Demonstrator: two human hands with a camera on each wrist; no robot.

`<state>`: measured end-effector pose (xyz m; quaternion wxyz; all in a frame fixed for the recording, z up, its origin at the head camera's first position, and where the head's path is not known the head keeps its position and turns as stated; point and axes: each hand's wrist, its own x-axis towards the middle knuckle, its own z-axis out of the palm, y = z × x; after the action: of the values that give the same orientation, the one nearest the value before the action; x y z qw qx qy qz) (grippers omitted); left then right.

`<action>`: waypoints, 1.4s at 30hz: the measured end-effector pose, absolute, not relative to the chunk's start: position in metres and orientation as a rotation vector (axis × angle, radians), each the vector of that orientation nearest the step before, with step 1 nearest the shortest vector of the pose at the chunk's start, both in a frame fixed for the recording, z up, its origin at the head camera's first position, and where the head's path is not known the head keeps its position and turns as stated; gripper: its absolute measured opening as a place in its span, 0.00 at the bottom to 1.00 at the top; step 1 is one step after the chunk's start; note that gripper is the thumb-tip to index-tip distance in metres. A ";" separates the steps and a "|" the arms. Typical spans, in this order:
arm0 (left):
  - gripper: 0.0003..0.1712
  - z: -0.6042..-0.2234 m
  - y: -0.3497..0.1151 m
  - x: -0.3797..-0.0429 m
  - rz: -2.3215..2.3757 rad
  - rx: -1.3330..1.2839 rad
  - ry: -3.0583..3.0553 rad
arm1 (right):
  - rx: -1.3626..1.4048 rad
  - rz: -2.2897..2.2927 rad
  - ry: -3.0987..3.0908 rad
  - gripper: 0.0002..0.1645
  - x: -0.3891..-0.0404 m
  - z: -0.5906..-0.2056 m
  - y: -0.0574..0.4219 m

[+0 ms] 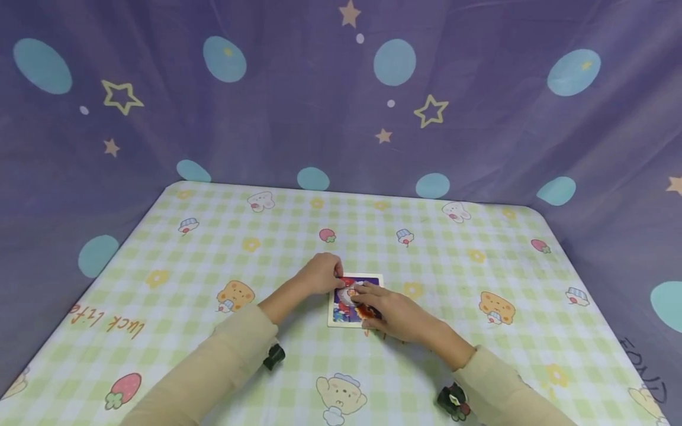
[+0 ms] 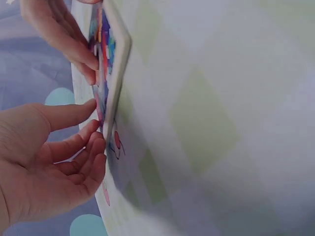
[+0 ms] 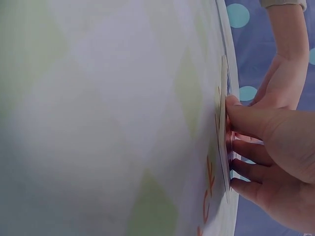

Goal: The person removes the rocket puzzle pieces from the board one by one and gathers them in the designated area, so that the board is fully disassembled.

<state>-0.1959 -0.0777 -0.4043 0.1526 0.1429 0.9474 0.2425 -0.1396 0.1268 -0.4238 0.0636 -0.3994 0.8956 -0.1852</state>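
A flat square picture board [image 1: 338, 318] with a pale border and a brightly coloured picture lies on the table in front of me. My left hand [image 1: 319, 273] is at its far left corner. The left wrist view has that hand's thumb tip on the picture and the bent fingertips right at the board's edge, with a gap between thumb and fingers. My right hand [image 1: 396, 313] lies across the right part of the board, its fingers stretched over the picture. In the right wrist view its thumb and spaced fingertips touch the top surface. Part of the picture is hidden under this hand.
A checked tablecloth [image 1: 288, 231] with printed cartoons and fruit covers the table. Behind it hangs a purple curtain [image 1: 319, 118] with stars and blue spots. A dark wrist device [image 1: 274, 356] shows below the left sleeve, another dark device [image 1: 453, 401] by the right sleeve.
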 end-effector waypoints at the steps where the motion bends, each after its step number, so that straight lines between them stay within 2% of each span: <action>1: 0.07 -0.404 -0.077 -0.196 0.707 0.394 2.711 | -1.206 -0.557 2.706 0.33 -0.140 -0.424 0.127; 11: 0.06 -0.401 -0.075 -0.199 0.764 0.298 2.676 | -1.193 -0.559 2.714 0.33 -0.139 -0.422 0.126; 42: 0.04 -0.403 -0.074 -0.201 0.895 0.331 2.665 | -1.181 -0.597 2.702 0.33 -0.139 -0.422 0.128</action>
<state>-0.2006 -0.0737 -0.4029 0.1546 0.1155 0.9302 0.3123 -0.1391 0.1281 -0.4219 0.0667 -0.3916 0.8961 -0.1980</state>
